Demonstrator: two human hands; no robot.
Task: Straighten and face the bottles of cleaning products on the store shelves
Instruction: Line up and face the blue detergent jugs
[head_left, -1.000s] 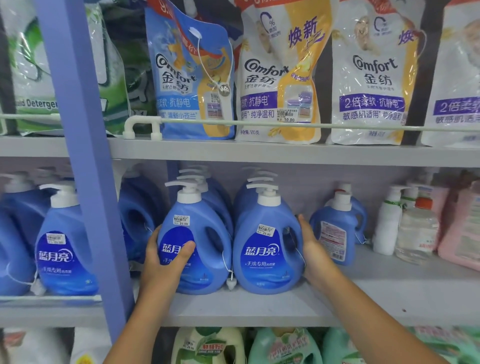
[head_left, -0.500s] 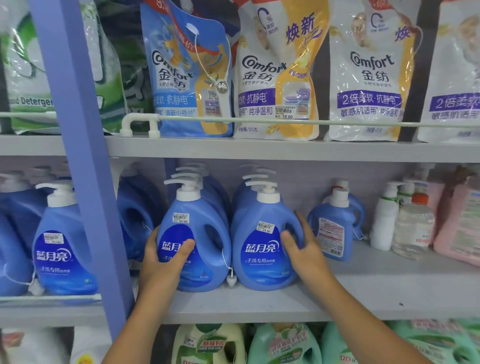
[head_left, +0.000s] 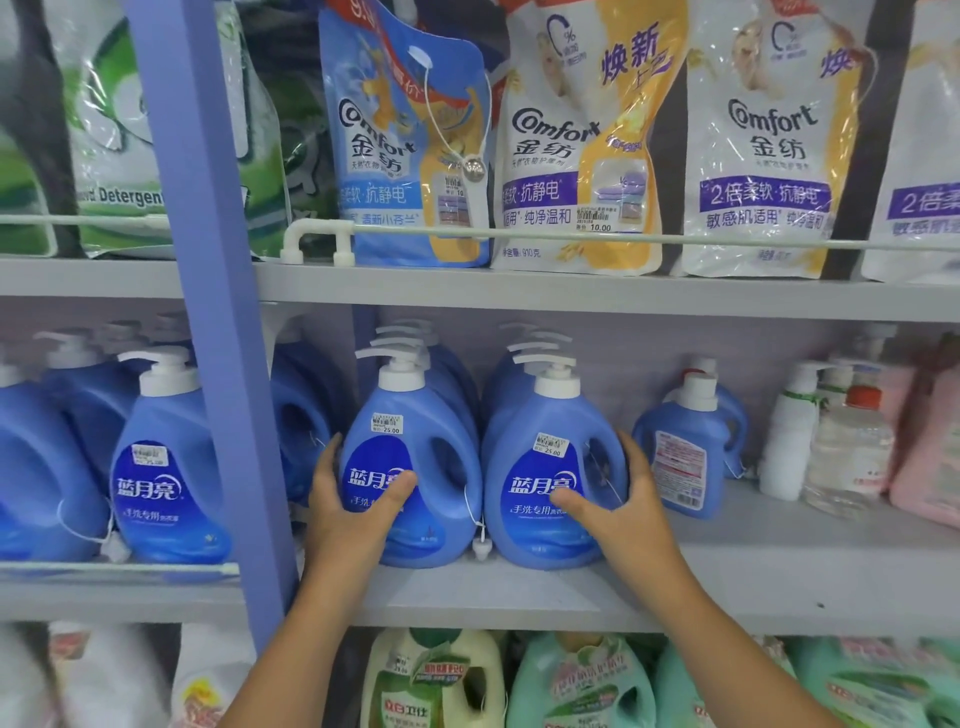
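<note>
Two blue pump detergent bottles stand side by side at the front of the middle shelf (head_left: 519, 592), labels facing me. My left hand (head_left: 353, 499) grips the left blue bottle (head_left: 415, 447), fingers round its left side and thumb across the label. My right hand (head_left: 618, 504) grips the right blue bottle (head_left: 545, 441), fingers curled round its handle side and thumb on the label. More of the same bottles line up behind each one.
A lilac upright post (head_left: 208, 312) stands left of my left hand, with more blue bottles (head_left: 166, 467) beyond it. A smaller blue bottle (head_left: 685, 447), white and clear bottles (head_left: 847, 447) stand to the right. Softener pouches (head_left: 582, 145) fill the upper shelf; green bottles (head_left: 576, 686) sit below.
My right hand moved from the bottle's handle side forward, so its thumb now lies across the front label. My left hand kept its hold on the left bottle.
</note>
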